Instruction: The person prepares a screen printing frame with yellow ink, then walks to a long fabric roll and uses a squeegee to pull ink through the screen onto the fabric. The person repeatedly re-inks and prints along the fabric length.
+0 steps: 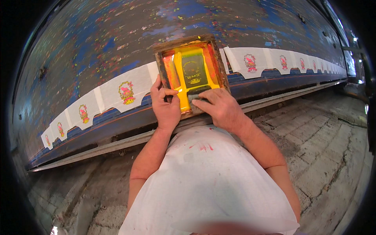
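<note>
Item: one white, red-stained shirt (219, 176), covering the person's torso. Lying below on both sides: one grey, cracked floor (325, 145).

Item: one right hand (224, 107), its grip closing around a dark grey block-shaped squeegee (195, 105). The squeegee is sitting inside the near end of the frame, its long axis running crosswise.

Item: one left hand (166, 105), its grip clamping on the frame's near left wall, thumb and forefinger bending close together.

Item: one brown, ink-crusted rectangular wooden frame (220, 62), resting over the row of sheets at the tabletop's near edge. Its long axis is pointing away from the person, the far end leaning left. Contents: the squeegee, glossy yellow ink (185, 102) pooling along the near end and sides, and one dark mesh panel (194, 67) showing a motif.

Items: white scallop-edged sheets (111, 92), lying in one row. Four motifs are showing left of the frame, in pink and yellow; on the right, four pink ones are standing out, others receding too small for counting.

Item: one long dark tabletop (129, 43), carrying everything, blue patches and coloured specks covering it.
</note>
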Motion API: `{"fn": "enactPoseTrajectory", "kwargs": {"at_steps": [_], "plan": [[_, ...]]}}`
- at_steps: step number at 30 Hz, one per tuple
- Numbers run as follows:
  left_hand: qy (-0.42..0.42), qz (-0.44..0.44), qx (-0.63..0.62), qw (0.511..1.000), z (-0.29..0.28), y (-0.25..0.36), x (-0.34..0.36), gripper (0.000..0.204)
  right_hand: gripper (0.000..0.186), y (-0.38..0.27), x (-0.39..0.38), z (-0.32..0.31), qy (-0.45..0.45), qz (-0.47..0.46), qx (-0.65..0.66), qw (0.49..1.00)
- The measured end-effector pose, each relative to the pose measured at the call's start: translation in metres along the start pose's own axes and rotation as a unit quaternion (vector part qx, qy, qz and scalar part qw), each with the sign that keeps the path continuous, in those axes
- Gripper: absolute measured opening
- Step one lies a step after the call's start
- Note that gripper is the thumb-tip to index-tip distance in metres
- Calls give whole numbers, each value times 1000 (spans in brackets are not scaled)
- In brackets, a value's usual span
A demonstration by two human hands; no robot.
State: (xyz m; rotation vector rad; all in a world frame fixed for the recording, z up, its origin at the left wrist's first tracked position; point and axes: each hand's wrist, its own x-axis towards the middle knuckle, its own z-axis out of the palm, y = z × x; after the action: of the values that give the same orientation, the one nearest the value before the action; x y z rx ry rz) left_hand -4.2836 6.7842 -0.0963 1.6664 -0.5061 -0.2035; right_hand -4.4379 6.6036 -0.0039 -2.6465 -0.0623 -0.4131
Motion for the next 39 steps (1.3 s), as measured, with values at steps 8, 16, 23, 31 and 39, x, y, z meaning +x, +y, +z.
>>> {"fn": "enactPoseTrajectory", "kwargs": {"at_steps": [8,16,23,31,39], "plan": [[-7,9,7,1000,-1,10,4,26,43,6,-40,-13,21,30,74,997],[9,117,-4,993,59,38,-10,22,45,67,-107,-27,198,228,232,925],[-1,84,-29,996,193,37,-15,23,44,159,-175,-76,218,216,192,932],[2,-14,-76,997,248,38,-21,27,37,215,-204,-121,185,146,141,962],[15,-48,-71,996,253,42,-21,26,35,204,-177,-131,56,-2,86,995]]}}
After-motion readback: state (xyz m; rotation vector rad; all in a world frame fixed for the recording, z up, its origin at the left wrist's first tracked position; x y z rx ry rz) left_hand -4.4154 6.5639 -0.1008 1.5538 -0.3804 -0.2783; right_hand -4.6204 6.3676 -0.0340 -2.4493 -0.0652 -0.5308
